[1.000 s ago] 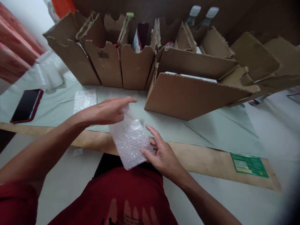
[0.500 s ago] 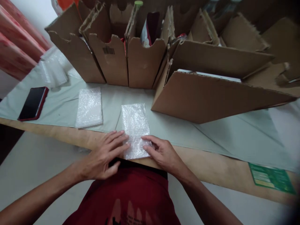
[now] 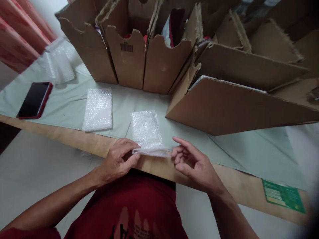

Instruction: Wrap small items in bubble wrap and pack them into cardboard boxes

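A person in a red shirt sits at a wooden surface covered by a pale green cloth, seen from above.

In the lower middle of the frame lies a small bubble-wrap pouch, flat on the cloth with its near edge at the cloth's border. The left hand pinches the pouch's near edge between thumb and fingertips, lifting or folding it into a thin lip. The right hand hovers just right of that edge, fingers loosely curled, its grip released and holding nothing.

To the left of centre a second bubble-wrap pouch lies flat and untouched, looking already finished. Further left sits a dark phone in a red case. In the upper left, loose bubble-wrap sheets are heaped.

Across the top of the frame stand several open cardboard boxes, and a large cardboard flap leans at the right. A green label lies on the wood at lower right.

Judging by the layout, one pouch seems done and set aside, while the one in hand is at the stage of folding or closing its open end. Whether anything is inside cannot be told.
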Demonstrator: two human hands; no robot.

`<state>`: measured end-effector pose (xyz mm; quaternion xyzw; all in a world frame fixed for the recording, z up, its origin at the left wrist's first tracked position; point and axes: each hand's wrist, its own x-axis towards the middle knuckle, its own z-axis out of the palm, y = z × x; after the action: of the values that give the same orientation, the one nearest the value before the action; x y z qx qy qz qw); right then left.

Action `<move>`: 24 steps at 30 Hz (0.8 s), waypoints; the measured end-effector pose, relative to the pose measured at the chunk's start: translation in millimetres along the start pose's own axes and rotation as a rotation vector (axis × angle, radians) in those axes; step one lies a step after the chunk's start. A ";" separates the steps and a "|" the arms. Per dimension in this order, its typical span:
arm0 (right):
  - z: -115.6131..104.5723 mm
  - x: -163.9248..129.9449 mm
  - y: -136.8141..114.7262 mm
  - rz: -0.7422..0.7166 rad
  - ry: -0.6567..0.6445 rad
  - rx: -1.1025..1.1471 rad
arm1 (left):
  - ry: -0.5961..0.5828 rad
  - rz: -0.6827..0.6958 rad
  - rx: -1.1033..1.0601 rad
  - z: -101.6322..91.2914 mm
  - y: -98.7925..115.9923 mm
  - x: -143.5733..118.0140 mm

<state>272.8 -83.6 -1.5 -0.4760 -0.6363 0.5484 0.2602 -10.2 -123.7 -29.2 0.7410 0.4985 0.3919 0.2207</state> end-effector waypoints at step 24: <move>46.4 29.9 8.0 -0.390 0.348 -0.748 | 0.050 -0.122 0.353 14.5 -5.1 19.7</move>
<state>223.5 -78.3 -27.0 -0.4935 -0.8152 0.1337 0.2719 2.4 -102.7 -34.4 0.7267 0.6088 0.3026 0.0984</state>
